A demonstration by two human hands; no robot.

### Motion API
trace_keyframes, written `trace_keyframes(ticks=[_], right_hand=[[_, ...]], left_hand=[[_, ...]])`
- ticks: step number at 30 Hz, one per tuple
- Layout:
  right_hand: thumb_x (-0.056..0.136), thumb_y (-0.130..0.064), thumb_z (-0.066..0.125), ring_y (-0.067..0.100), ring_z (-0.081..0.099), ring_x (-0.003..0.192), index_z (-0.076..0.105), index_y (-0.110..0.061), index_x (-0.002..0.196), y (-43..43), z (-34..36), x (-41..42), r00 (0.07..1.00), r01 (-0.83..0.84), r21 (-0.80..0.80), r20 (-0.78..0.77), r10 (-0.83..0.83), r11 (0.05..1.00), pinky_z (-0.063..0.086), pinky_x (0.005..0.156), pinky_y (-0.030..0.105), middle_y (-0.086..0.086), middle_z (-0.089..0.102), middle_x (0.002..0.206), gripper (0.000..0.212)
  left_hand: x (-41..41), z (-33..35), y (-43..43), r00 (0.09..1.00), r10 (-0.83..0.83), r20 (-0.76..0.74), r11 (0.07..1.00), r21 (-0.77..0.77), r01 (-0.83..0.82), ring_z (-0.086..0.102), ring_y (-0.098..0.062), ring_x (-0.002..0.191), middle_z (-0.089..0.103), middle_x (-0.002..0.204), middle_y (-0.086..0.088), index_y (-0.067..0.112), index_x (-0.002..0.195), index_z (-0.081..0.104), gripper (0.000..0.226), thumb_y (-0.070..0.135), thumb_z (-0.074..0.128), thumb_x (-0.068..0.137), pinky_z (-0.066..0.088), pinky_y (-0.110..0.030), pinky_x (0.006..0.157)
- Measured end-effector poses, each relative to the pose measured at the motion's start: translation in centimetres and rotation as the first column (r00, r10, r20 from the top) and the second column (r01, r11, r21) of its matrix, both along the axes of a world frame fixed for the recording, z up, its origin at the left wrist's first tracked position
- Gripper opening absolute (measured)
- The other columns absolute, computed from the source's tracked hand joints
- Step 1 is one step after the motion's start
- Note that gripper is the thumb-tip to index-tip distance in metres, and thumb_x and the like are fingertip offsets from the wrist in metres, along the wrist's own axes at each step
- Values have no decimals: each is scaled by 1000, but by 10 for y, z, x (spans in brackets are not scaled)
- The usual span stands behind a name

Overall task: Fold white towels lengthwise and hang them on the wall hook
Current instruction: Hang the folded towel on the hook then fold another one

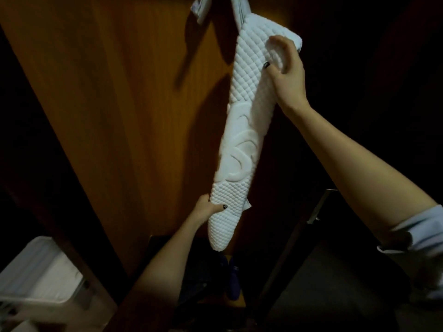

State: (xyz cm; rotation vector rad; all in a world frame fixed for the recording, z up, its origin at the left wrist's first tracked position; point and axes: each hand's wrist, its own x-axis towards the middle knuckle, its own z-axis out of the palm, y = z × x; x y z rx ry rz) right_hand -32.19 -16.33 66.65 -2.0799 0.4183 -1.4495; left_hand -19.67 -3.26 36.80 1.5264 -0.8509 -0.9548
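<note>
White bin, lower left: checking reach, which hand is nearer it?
Left. The left hand holds the towel low, up-right of the bin; the right hand holds its top, much farther.

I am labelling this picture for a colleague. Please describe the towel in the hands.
Before the brown wooden panel hangs a long, narrow white towel, the right hand gripping near its top, the left hand near its bottom. Unlike the small white cloth at top left, it is quilted, with a raised curved pattern.
</note>
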Motion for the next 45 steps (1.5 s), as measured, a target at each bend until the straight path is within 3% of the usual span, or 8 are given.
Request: trace_keyframes(ticks=[6, 11, 17, 23, 29, 33, 40, 45], right_hand=[[83, 1, 47, 1, 50, 119, 54, -16, 121, -12, 16, -14, 979, 118, 107, 152, -133, 987, 41, 100, 12, -1, 55, 128, 42], [85, -1, 45, -11, 47, 109, 53, -12, 126, -28, 7, -30, 948, 211, 196, 195, -250, 957, 34, 88, -2, -2, 53, 130, 43], [87, -1, 43, 1, 47, 119, 50, -16, 129, -40, -17, -41, 915, 273, 337, 200, -352, 901, 41, 98, 11, -12, 50, 126, 46], [85, -7, 46, 9, 56, 117, 44, -14, 140, -55, -17, -41, 871, 254, 485, 262, -416, 837, 49, 100, 28, -3, 54, 133, 55], [83, -8, 47, 19, 54, 122, 49, -20, 127, -58, -22, -33, 895, 241, 420, 252, -368, 875, 50, 99, 41, -1, 52, 133, 46], [82, -11, 54, 9, 43, 126, 44, -23, 131, -57, -26, -27, 940, 204, 349, 191, -283, 915, 46, 102, 30, -14, 43, 131, 52], [79, 5, 47, -4, 54, 98, 38, -19, 138, -58, -45, -18, 979, 183, 270, 41, -201, 945, 51, 71, 18, -7, 44, 130, 64], [84, 11, 42, -6, 51, 72, 58, -13, 127, -54, -60, -7, 985, 170, 194, -9, -172, 966, 43, 57, 6, -11, 53, 119, 52]], left_hand=[[21, -36, 36, 999, 9, -42, 998, 64, -6, 63, -20, 97, 66, 106, -7, 4, 112, 62, 29, -5, 63, 85, 52, -23, 74], [54, -46, 66, 956, 256, -145, 966, 72, -248, 67, -13, 85, 70, 102, -2, 16, 101, 67, 11, 18, 63, 91, 51, -22, 62], [93, -23, 78, 839, 496, -226, 856, -39, -516, 65, -30, 92, 68, 104, -15, 7, 104, 65, 19, 16, 67, 88, 52, -38, 79], [132, -5, 103, 931, 248, -267, 968, 21, -252, 69, -18, 93, 68, 112, -14, 6, 105, 68, 19, 7, 66, 86, 55, -25, 74], [117, 7, 96, 741, 411, -530, 841, -93, -533, 65, -25, 95, 66, 109, -12, 9, 112, 59, 19, 13, 59, 93, 53, -35, 74], [118, 33, 91, 766, 538, -354, 787, -116, -606, 61, -25, 86, 62, 110, -14, 17, 104, 58, 21, 2, 60, 89, 49, -32, 63], [116, 81, 77, 879, 356, -316, 815, -354, -458, 56, -26, 115, 61, 121, -8, 14, 104, 69, 29, -6, 51, 91, 49, -38, 94], [101, 107, 62, 935, 195, -298, 886, -356, -298, 54, -21, 119, 55, 133, -6, 21, 104, 75, 32, 1, 51, 94, 51, -34, 91]])
